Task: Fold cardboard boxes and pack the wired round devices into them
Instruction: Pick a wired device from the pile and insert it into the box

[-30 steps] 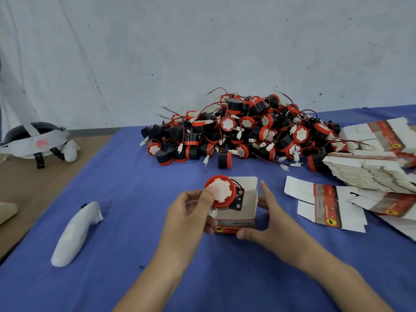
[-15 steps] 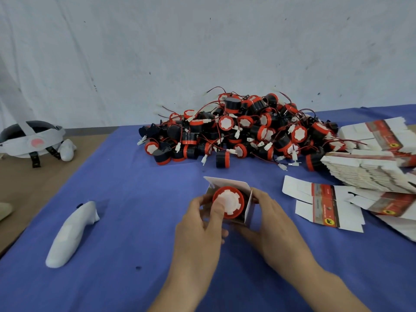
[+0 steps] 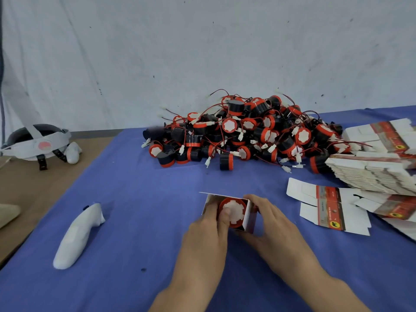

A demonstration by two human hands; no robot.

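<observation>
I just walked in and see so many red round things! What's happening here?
A person is packing wired round devices into little cardboard boxes. Right now the right hand grips an open box, and the left hand presses one red-and-white device into it. The device sits inside, with the top flap not yet closed. On the blue tablecloth behind lies a big pile of devices, with a stack of flat boxes at the right.

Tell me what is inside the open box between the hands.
One round device sits inside the box, red rim and white face showing, the left hand pressing on it. The right hand grips the box. The device's wire and the box's bottom are covered by the device.
</observation>
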